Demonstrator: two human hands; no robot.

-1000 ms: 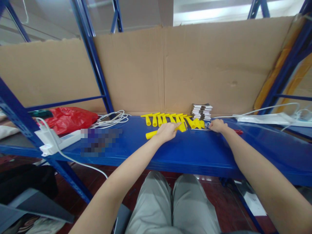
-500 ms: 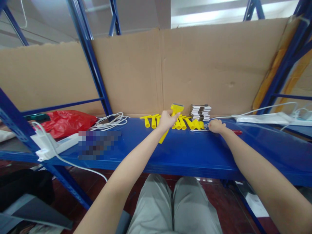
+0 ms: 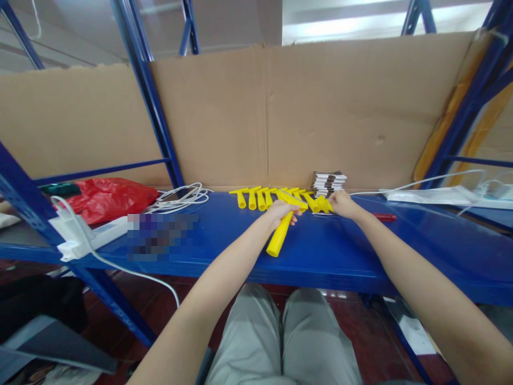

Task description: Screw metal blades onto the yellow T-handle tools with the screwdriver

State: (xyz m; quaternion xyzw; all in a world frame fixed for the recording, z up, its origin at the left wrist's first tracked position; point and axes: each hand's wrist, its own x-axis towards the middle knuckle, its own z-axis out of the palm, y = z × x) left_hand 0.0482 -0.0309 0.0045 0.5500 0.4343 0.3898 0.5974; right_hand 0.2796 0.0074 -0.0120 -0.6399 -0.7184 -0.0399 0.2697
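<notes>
My left hand [image 3: 279, 212] is wrapped round a yellow T-shaped scraper [image 3: 279, 235], whose hollow handle end points toward me and whose wide head points away. My right hand [image 3: 340, 203] is closed beside the small yellow pieces [image 3: 324, 204], in front of a stack of white packets with dark bands [image 3: 329, 183]; what its fingers hold is too small to make out. Several more yellow scrapers [image 3: 252, 199] lie in a row along the back of the blue shelf [image 3: 224, 240]. A red-handled tool [image 3: 385, 217] lies right of my right hand, its thin shaft partly hidden.
At the left are a red plastic bag [image 3: 116, 199], a coiled white cable [image 3: 182, 198] and a white power strip [image 3: 110, 234]. Cardboard [image 3: 216, 117] stands behind the shelf. A white strip [image 3: 433, 195] with cables lies at the right.
My left hand has lowered and turned the scraper so its handle end faces me. My right hand has moved left, off the red-handled tool, toward the small yellow pieces.
</notes>
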